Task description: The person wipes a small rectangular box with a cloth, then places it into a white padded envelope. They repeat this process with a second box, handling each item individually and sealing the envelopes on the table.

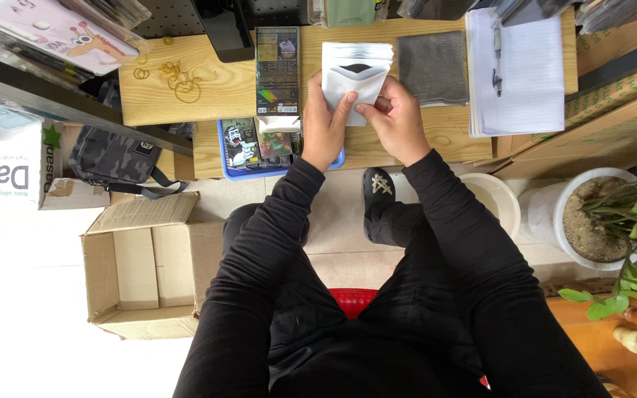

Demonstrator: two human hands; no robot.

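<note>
Both my hands hold a small white pouch (353, 85) with a dark opening near its top, above the wooden desk (215, 81). My left hand (324, 121) grips its left side with the thumb across the front. My right hand (396, 118) pinches its lower right corner. Behind the pouch lies a stack of the same white pouches (357, 51). A dark flat retail box (277, 70) with colourful print stands just left of my left hand. Below it a blue tray (239, 171) holds several printed packages.
A grey cloth (432, 66) and a white notepad with a pen (516, 70) lie to the right. Rubber bands (178, 77) lie at the desk's left. An open cardboard box (145, 265), a white bucket (494, 200) and a potted plant (606, 217) stand on the floor.
</note>
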